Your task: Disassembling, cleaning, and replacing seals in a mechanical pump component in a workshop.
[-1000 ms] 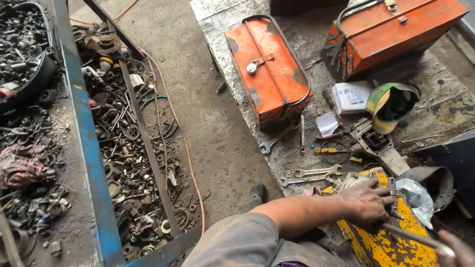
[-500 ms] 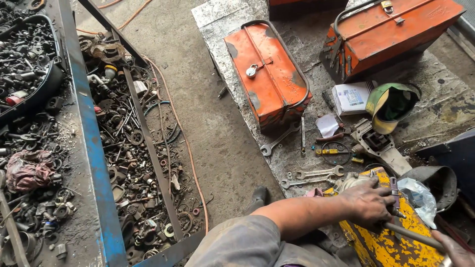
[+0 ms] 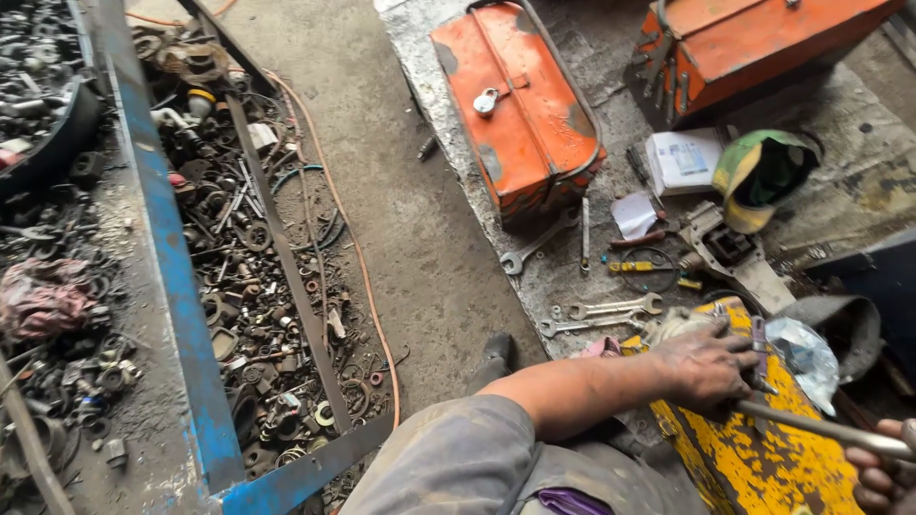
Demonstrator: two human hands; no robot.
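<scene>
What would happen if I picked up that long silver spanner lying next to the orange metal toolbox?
The long silver spanner looks like solid metal, so it would probably stay stiff and feel heavy for its size. It lies flat on the gritty concrete slab, so a push would likely make it slide, not roll. It may be greasy and slippery, since the place looks oily.

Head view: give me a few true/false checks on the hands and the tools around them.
1. The left hand rests on the yellow metal part. True.
2. The right hand grips a metal rod. True.
3. The closed orange toolbox has no padlock. False: a padlock hangs on it.
4. The wrenches lie inside the toolbox. False: they lie on the floor beside the left hand.
5. The green cap lies near the booklet. True.
</scene>
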